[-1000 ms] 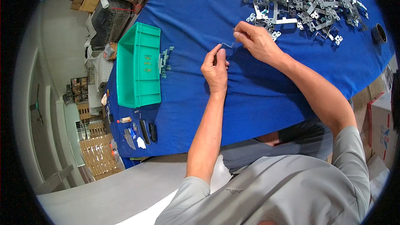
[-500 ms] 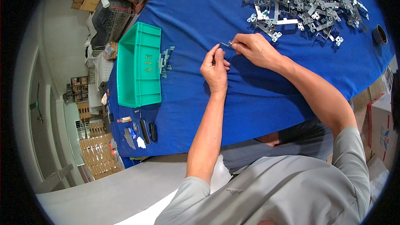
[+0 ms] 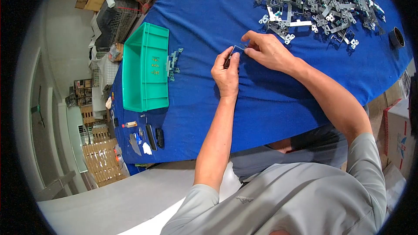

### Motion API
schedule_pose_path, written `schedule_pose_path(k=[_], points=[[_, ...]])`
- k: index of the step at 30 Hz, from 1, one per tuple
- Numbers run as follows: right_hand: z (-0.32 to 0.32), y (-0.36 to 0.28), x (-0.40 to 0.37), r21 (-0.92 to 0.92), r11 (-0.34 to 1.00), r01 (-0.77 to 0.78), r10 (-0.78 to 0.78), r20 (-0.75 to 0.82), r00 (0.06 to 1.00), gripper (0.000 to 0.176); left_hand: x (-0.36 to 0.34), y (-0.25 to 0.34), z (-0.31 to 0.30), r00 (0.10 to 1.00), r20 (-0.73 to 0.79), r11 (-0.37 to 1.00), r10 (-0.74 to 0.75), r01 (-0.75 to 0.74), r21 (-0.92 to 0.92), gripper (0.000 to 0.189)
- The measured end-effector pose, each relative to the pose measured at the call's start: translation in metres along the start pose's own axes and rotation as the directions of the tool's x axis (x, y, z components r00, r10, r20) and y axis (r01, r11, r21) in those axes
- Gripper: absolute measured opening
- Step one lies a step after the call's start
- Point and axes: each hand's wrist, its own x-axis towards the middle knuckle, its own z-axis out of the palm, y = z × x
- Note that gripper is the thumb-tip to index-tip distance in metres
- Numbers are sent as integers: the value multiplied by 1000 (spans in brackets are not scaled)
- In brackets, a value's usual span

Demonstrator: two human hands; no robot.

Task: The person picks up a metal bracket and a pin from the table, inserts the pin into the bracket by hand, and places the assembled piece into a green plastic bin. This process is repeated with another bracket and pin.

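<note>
My left hand (image 3: pixel 226 73) is closed around a small bent metal bracket (image 3: pixel 237 48), mostly hidden by the fingers and thumb. The bracket's thin end sticks out toward my right hand (image 3: pixel 271 52). There the index finger is lifted away from the thumb, and the thumb tip is right at the bracket's end. Both hands are over the blue cloth (image 3: pixel 196 30). A short row of similar metal brackets (image 3: pixel 173 64) lies left of my left hand, against the side of the green plastic bin (image 3: pixel 156 93).
A large heap of metal brackets (image 3: pixel 320 6) covers the far right of the cloth. A dark round cup (image 3: pixel 396 38) stands by the right edge. Near the left edge lie a small bottle (image 3: pixel 129 124), a black tool (image 3: pixel 160 138) and white scraps (image 3: pixel 147 148).
My right thumb and index finger have moved apart from their pinch on the bracket's end. The bracket has tilted a little in my left hand; the rest stays as it was.
</note>
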Motion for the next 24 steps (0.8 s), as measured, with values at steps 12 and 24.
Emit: schedule_pose_path(k=[12, 24], points=[[-6, -6, 8, 25, 999, -20, 22, -105, 994, 21, -1, 4, -1, 998, 46, 984, 49, -57, 169, 22], [-7, -6, 4, -15, 985, -172, 171, 184, 968, 24, 0, 6, 3, 999, -50, 1000, 12, -11, 18, 27]])
